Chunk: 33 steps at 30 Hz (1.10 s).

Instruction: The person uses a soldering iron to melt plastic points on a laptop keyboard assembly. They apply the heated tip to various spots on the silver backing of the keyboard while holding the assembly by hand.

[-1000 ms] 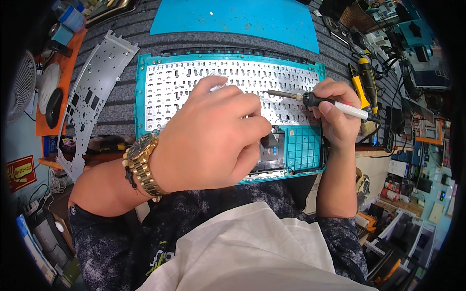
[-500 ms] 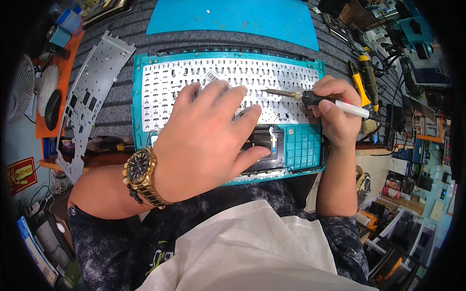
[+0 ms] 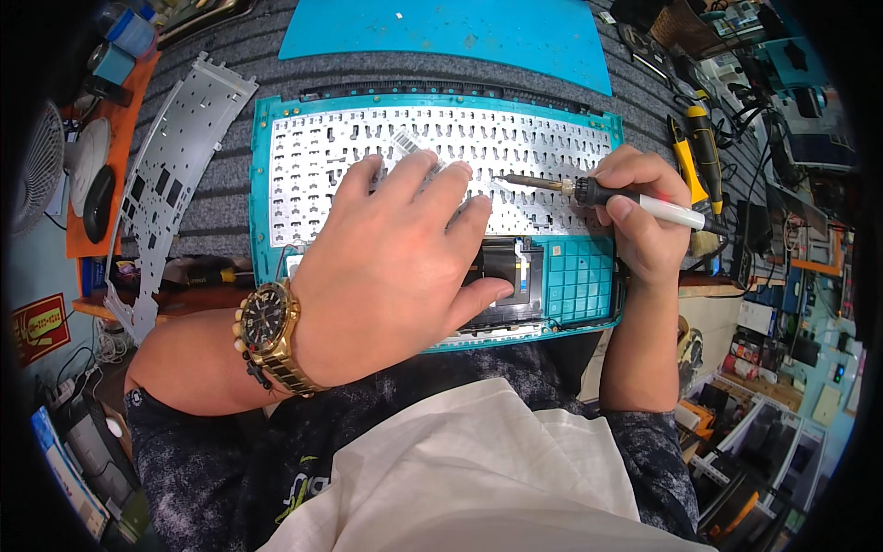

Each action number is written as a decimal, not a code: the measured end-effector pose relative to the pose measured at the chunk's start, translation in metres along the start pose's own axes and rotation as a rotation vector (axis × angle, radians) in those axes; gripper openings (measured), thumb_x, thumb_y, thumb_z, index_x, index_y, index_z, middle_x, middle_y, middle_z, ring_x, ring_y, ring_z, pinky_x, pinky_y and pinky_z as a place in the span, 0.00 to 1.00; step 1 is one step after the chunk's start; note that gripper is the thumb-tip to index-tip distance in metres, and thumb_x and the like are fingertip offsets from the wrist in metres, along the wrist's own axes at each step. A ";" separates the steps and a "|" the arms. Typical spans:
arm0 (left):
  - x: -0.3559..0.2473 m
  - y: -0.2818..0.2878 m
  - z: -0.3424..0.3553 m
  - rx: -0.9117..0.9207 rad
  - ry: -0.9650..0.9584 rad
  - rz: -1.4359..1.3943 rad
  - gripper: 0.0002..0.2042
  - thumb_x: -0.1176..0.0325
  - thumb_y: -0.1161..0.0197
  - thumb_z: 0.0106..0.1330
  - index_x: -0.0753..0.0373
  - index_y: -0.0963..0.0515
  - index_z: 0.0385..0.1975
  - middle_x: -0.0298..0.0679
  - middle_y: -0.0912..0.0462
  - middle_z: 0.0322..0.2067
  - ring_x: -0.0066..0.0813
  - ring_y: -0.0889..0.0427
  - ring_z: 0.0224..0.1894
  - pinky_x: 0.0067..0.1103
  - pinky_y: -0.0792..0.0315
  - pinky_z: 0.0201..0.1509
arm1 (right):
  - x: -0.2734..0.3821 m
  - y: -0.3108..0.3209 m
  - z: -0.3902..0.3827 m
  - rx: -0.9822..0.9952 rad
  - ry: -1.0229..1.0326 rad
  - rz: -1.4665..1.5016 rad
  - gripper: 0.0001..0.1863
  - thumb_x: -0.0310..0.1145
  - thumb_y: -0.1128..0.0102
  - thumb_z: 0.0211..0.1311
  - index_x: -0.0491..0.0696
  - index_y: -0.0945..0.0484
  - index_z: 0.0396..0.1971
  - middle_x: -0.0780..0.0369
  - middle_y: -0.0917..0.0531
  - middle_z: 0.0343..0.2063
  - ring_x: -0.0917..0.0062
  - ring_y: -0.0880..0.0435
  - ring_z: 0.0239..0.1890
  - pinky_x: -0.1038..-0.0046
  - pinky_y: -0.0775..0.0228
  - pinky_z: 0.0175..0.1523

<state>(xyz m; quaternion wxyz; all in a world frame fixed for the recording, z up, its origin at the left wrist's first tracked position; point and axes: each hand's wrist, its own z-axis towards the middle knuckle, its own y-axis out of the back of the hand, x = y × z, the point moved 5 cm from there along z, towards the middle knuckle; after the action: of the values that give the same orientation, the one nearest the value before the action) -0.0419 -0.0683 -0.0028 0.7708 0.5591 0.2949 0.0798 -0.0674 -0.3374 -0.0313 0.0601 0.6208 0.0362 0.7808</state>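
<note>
A teal laptop palm-rest case (image 3: 261, 184) lies with its inner side up, and the back of a silver keyboard (image 3: 303, 138) shows in it. My left hand (image 3: 395, 248) rests flat over the keyboard's middle, fingers spread, a gold watch (image 3: 267, 317) on its wrist. In my right hand (image 3: 644, 207) is a soldering iron (image 3: 676, 213) with a black and white handle, gripped like a pen. Its metal tip points left and meets or hovers just over the keyboard plate, right of my left fingers; contact I cannot tell. Below my left thumb's side sits the black touchpad part (image 3: 529, 285).
A perforated metal plate (image 3: 179, 175) leans at the left, near a black mouse (image 3: 99, 204) and a fan (image 3: 41, 175). Behind the case lies a blue mat (image 3: 441, 37). Yellow-black tools (image 3: 704, 156) and cables lie at the right.
The iron's tip has shifted very slightly right and down, with the right hand. My left hand stays over the keyboard. The view has moved slightly.
</note>
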 end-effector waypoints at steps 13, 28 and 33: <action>0.000 -0.001 0.000 0.004 0.007 -0.004 0.32 0.49 0.22 0.61 0.64 0.17 0.59 0.49 0.19 0.61 0.55 0.21 0.64 0.47 0.29 0.67 | 0.000 -0.002 0.000 0.029 0.019 -0.027 0.10 0.24 0.34 0.55 0.38 0.16 0.38 0.57 0.14 0.36 0.75 0.20 0.40 0.72 0.30 0.50; 0.000 -0.003 0.001 0.050 0.021 0.019 0.33 0.46 0.22 0.59 0.64 0.18 0.59 0.48 0.20 0.61 0.53 0.23 0.64 0.46 0.29 0.68 | 0.004 -0.007 0.001 0.050 0.024 -0.036 0.10 0.24 0.31 0.57 0.38 0.16 0.39 0.58 0.14 0.36 0.76 0.19 0.39 0.74 0.30 0.47; -0.001 -0.003 0.001 0.048 0.022 0.019 0.33 0.47 0.22 0.59 0.64 0.18 0.58 0.48 0.20 0.61 0.53 0.23 0.64 0.46 0.29 0.68 | 0.004 -0.007 0.001 0.057 0.027 -0.052 0.10 0.24 0.31 0.57 0.38 0.16 0.39 0.58 0.14 0.36 0.76 0.19 0.39 0.74 0.30 0.47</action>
<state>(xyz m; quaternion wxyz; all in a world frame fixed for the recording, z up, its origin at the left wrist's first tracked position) -0.0426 -0.0700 -0.0050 0.7532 0.5792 0.2995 0.0863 -0.0671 -0.3302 -0.0283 0.0621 0.6107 0.0756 0.7858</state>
